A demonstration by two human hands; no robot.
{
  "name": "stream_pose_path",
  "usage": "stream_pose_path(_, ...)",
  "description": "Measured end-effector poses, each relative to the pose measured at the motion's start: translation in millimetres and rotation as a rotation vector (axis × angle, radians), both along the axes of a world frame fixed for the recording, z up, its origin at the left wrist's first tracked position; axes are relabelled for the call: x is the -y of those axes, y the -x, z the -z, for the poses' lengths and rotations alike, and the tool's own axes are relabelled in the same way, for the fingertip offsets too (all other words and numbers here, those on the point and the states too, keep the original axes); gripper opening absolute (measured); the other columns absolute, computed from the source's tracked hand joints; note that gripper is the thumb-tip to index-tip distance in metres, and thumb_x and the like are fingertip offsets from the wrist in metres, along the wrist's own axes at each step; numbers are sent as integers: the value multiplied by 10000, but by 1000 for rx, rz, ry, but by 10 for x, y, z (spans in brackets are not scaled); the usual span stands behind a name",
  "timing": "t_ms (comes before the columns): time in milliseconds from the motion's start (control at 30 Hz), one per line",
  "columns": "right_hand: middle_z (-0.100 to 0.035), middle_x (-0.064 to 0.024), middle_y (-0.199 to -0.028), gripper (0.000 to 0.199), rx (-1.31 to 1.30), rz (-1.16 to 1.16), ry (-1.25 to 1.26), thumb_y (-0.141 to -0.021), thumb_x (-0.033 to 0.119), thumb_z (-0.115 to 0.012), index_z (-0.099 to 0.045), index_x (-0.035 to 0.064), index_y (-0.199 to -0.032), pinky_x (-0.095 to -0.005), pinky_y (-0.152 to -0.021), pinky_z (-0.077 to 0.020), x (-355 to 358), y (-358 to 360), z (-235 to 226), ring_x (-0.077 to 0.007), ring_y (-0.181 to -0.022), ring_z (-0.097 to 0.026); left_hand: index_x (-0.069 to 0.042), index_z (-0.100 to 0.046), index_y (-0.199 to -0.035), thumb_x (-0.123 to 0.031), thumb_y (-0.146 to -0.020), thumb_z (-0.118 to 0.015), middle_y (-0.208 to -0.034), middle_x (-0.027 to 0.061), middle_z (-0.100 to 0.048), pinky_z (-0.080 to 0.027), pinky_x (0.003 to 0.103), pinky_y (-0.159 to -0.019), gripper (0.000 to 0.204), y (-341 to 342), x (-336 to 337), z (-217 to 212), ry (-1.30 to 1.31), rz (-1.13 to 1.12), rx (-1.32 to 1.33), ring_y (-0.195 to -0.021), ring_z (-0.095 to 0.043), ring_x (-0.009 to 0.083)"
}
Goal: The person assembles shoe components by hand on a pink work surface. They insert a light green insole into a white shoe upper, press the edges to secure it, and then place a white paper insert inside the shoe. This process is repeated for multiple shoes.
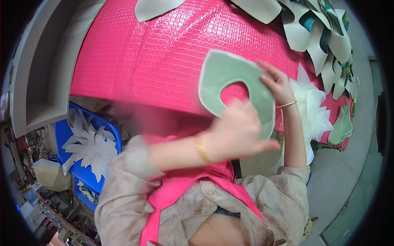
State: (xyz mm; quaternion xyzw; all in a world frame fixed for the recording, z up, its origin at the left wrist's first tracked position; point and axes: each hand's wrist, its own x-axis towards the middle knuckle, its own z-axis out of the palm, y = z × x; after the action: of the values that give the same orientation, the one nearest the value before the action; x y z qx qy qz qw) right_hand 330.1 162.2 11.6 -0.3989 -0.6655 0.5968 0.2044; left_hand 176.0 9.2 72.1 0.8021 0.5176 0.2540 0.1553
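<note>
A pale green, flat shaped piece (pixel 214 78) with a white edge and an oval hole lies over the near edge of a pink-covered table. My right hand (pixel 280 84), with a thin bangle at the wrist, grips its upper right edge between thumb and fingers. My left hand (pixel 234 133), wearing a gold bracelet, reaches across the piece's lower part, just below the hole. Motion smears its fingers, though the thumb points out to the right. Whether it holds anything is unclear, and it hides part of the piece.
Whitish and teal curved pieces (pixel 318 37) overlap at the far right of the pink table (pixel 164 53). White jagged strips (pixel 310 110) hang beside my right forearm, near stacked green pieces (pixel 341 125). A blue bin (pixel 88 168) with white scraps stands left, below a grey open box (pixel 45 69).
</note>
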Motion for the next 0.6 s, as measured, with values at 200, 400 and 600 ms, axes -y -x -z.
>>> stream_pose_path(200,-623,-72,-953,457,-160,217,145,-867,52,-518,-413,75,-1310,-243,-740,-490,154,-8,-133,-129,-845,-603,-48,-625,-680,-94,-652,-548,-613,78,-560,-332,392,-954,94,349,53,-100,149,209,-648,-704,-573,188)
stream_pose_path(400,-559,-158,-1090,376,256,-229,-940,-741,61,-588,-564,59,-1116,-386,-793,-470,693,584,-29,-315,-951,-559,51,-583,-980,-133,-739,-477,-875,153,-585,-206,393,-1092,321,1168,307,196,26,4,-948,-1045,-522,275)
stream_pose_path(600,-284,-50,-1431,673,482,-768,-940,-819,526,-435,-297,182,-1381,-430,-1072,-193,865,695,211,-221,-1320,-263,69,-554,-1047,-112,-737,-464,-1022,148,-588,-221,362,-1093,370,1266,515,575,-250,47,-914,-1043,-545,207)
